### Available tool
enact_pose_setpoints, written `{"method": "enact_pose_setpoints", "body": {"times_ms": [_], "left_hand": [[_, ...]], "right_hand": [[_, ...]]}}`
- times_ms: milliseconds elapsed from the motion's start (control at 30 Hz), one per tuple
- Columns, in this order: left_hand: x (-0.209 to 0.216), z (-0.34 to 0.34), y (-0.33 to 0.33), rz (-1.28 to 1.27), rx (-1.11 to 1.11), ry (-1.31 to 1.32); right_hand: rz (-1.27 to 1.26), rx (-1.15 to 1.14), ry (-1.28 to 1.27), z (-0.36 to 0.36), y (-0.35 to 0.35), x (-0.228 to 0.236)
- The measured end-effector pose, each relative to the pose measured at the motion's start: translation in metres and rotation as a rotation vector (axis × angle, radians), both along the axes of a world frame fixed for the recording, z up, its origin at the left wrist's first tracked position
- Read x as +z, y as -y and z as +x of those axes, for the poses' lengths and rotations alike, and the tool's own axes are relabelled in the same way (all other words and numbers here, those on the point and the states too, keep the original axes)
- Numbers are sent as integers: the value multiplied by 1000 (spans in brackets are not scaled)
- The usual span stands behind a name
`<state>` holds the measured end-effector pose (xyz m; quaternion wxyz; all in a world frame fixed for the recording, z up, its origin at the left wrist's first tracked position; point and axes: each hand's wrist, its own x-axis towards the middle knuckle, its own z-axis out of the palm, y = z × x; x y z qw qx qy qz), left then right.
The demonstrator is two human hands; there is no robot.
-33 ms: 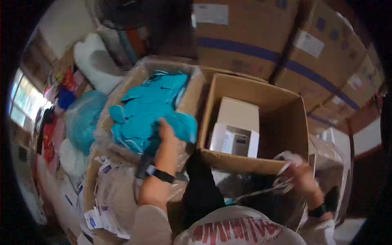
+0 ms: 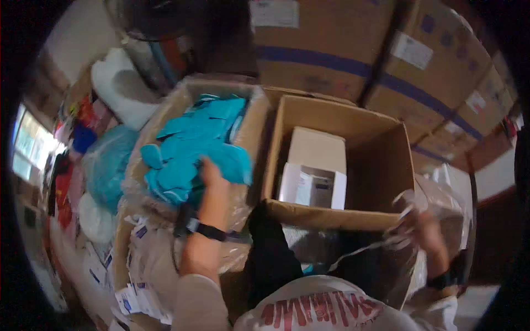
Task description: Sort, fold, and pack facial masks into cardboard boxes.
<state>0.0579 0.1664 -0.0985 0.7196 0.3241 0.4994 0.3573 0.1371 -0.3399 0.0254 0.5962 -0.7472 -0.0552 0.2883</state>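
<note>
Head: teal pieces (image 2: 193,132), labelled cartons (image 2: 314,33)

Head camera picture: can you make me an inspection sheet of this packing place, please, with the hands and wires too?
Surface: lined box beside brown box, both open.
Things: teal pile in the lined box; white box inside the brown one.
Clutter: packets, teal bag and white sack at left.
Hands: left hand at the teal pile; right hand, blurred, at pale plastic; both grips unclear.
Cables: pale strand near the right hand; cord or plastic, cannot tell.
Surroundings: big cartons behind, window at far left.
</note>
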Motion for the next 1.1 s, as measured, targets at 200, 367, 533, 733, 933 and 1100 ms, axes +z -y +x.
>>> {"method": "enact_pose_setpoints", "body": {"times_ms": [200,367,533,733,933,1100], "left_hand": [[-4,-17,-156,113,196,-89],[-48,-33,-189,479,159,-610],[-45,-8,-123,1047,35,-565],[-22,31,91,1167,-854,-423],[-41,42,134,1444,-999,-733],[-48,45,126,1378,-1000,-805]], "right_hand": [[-139,-553,779,39,159,111],[-928,-481,570,65,230,47],[-1485,205,330,115,221,-78],[-387,243,106,152,-84,-151],[-468,603,380,131,-237,-373],[-551,539,220,143,-283,-401]]}}
